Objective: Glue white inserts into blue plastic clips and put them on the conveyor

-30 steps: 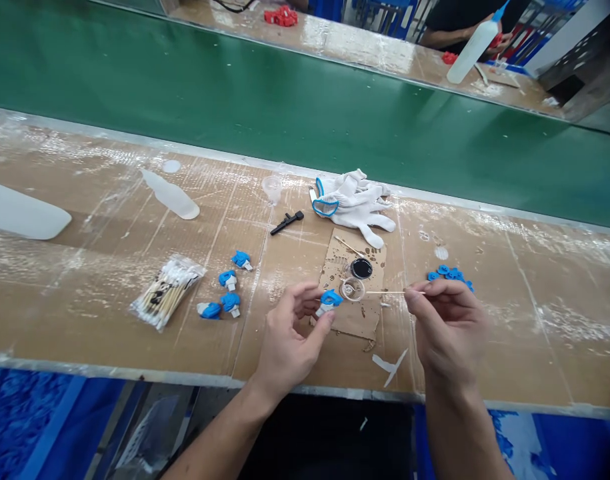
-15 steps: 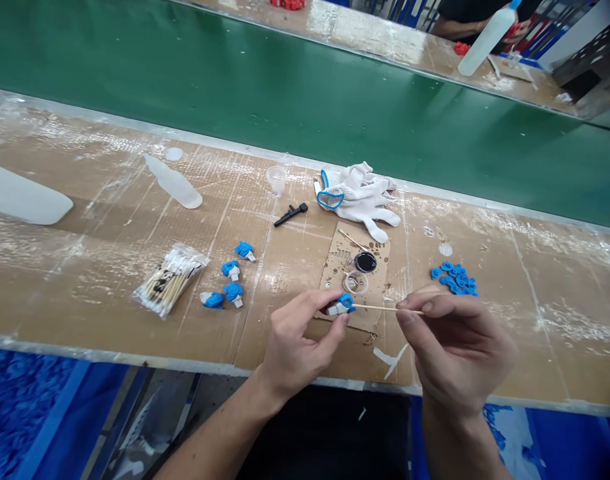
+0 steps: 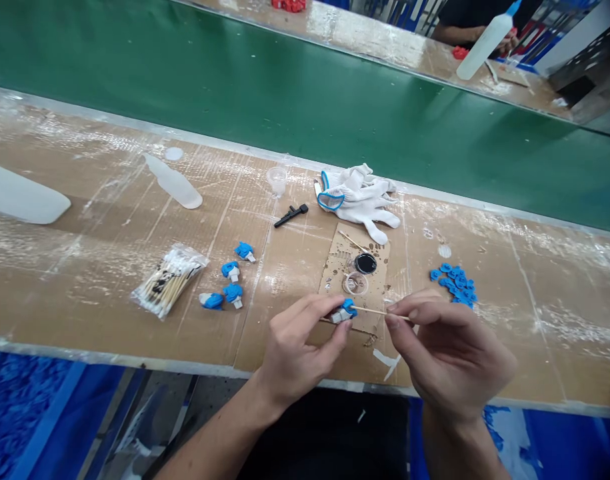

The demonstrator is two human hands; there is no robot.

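Note:
My left hand pinches a small blue-and-white plastic part between thumb and fingers, just above the table's front. My right hand pinches a thin wooden stick whose tip touches that part. Behind them, on a scrap of cardboard, sit a small clear dish and a small black-filled cap.
Several finished blue-and-white parts and a bag of cotton swabs lie to the left. A pile of blue rings lies right. White gloves, a black pin, a clear cup and a plastic bottle lie behind; a green conveyor belt runs beyond.
Both hands drew back toward the table's front edge. The stick left the clear dish and its tip came to the blue-and-white part in my left hand.

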